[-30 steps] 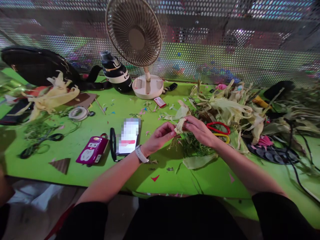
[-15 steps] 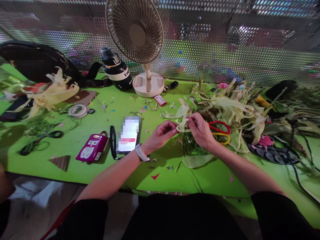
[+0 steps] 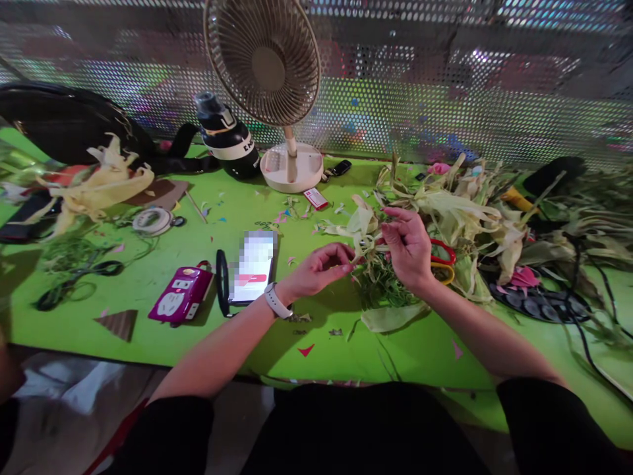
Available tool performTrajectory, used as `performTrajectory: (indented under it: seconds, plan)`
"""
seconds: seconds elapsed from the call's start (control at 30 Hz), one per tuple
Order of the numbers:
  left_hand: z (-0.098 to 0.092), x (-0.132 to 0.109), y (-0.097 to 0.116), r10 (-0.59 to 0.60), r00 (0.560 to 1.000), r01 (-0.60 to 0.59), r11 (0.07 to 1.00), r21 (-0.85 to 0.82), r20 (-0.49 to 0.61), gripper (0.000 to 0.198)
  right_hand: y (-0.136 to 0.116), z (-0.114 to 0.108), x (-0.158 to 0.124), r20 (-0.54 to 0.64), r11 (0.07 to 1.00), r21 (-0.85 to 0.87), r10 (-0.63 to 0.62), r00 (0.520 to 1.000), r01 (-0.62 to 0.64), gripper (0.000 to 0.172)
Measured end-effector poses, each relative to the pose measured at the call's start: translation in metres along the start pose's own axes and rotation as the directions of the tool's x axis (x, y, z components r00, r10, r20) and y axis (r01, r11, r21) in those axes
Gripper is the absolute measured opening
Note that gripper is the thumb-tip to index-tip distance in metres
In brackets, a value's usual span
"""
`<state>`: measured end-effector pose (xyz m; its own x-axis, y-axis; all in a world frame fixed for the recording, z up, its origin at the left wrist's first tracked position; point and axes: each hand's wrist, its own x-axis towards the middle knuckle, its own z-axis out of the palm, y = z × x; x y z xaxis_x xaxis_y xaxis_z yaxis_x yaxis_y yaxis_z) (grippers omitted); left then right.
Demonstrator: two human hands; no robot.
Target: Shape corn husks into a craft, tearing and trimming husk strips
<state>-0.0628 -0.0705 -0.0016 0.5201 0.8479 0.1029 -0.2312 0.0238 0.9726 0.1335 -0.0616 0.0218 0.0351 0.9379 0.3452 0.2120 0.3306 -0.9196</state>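
Note:
My left hand (image 3: pixel 319 269), with a pale watch band at the wrist, is closed with thumb and forefinger pinching the lower end of a pale corn husk (image 3: pixel 363 221). The husk is bunched and stands up from the pinch, its loose ends spread. My right hand (image 3: pixel 409 251) is beside it on the right, forefinger stretched out and apart from the thumb; a thin husk strip reaches toward its fingers. Beneath my right hand lie shredded green strands (image 3: pixel 378 284). Scissors with red and yellow handles (image 3: pixel 444 252) are partly hidden behind that hand. A flat husk piece (image 3: pixel 393 318) lies nearer to me.
A large husk pile (image 3: pixel 455 204) spreads at right, near a black palette-like tray (image 3: pixel 537 300). To the left are a phone (image 3: pixel 254 270), a purple power socket (image 3: pixel 182 293), black scissors (image 3: pixel 79 282) and tape (image 3: pixel 152 220). A fan (image 3: pixel 291 168) and bottle (image 3: pixel 230 142) stand behind.
My right hand has loosened its pinch at the husk, moved slightly right and up, and its forefinger has straightened. My left hand keeps its pinch in nearly the same place.

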Motion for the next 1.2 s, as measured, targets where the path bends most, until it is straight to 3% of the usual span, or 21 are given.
performTrajectory:
  seconds: [0.1, 0.23, 0.43, 0.63, 0.77, 0.87, 0.97, 1.1, 1.13, 1.2]
  plan:
    - [-0.001, -0.001, 0.003, -0.045, 0.998, 0.048, 0.997, -0.054, 0.049, 0.023, 0.001, 0.001, -0.002, 0.012, 1.000, 0.004, -0.014, 1.000, 0.014, 0.033]
    - [0.003, 0.001, 0.000, -0.065, 0.997, 0.054, 0.974, -0.222, -0.042, 0.029, 0.003, 0.003, -0.009, 0.083, 1.000, 0.014, 0.022, 0.996, -0.023, 0.035]
    - [0.008, 0.001, -0.011, -0.146, 0.974, 0.089, 0.949, -0.302, -0.172, 0.040, 0.005, 0.004, -0.012, 0.141, 1.000, 0.010, 0.004, 0.990, -0.006, 0.036]
    - [0.015, -0.001, -0.012, -0.274, 0.941, 0.179, 0.901, -0.396, -0.197, 0.044, 0.006, 0.003, -0.014, 0.193, 0.998, -0.002, -0.058, 0.979, 0.059, 0.031]
    - [0.022, -0.002, -0.007, -0.161, 0.967, 0.090, 0.942, -0.325, -0.198, 0.037, 0.006, 0.005, -0.015, 0.216, 0.999, -0.024, -0.035, 0.976, 0.041, 0.033]
    - [0.023, -0.002, -0.006, -0.074, 0.983, 0.041, 0.980, -0.192, -0.167, 0.034, 0.005, 0.006, -0.013, 0.199, 0.996, 0.025, 0.073, 0.977, -0.080, 0.037]
    - [0.021, -0.003, -0.006, -0.039, 0.991, 0.037, 0.999, -0.018, -0.127, 0.033, 0.005, 0.007, -0.008, 0.284, 0.939, 0.078, 0.302, 0.910, -0.336, 0.045]
    - [0.020, -0.005, -0.003, 0.017, 0.998, -0.004, 0.983, 0.186, -0.066, 0.032, 0.004, 0.009, -0.002, 0.524, 0.754, 0.032, 0.546, 0.654, -0.656, 0.057]
    - [0.021, -0.005, -0.001, 0.030, 0.998, -0.017, 0.975, 0.223, -0.052, 0.031, 0.004, 0.010, -0.002, 0.544, 0.725, 0.025, 0.568, 0.618, -0.688, 0.056]
    - [0.021, -0.005, 0.001, 0.061, 0.997, -0.048, 0.961, 0.272, -0.039, 0.030, 0.004, 0.011, -0.002, 0.518, 0.721, 0.048, 0.574, 0.635, -0.691, 0.049]
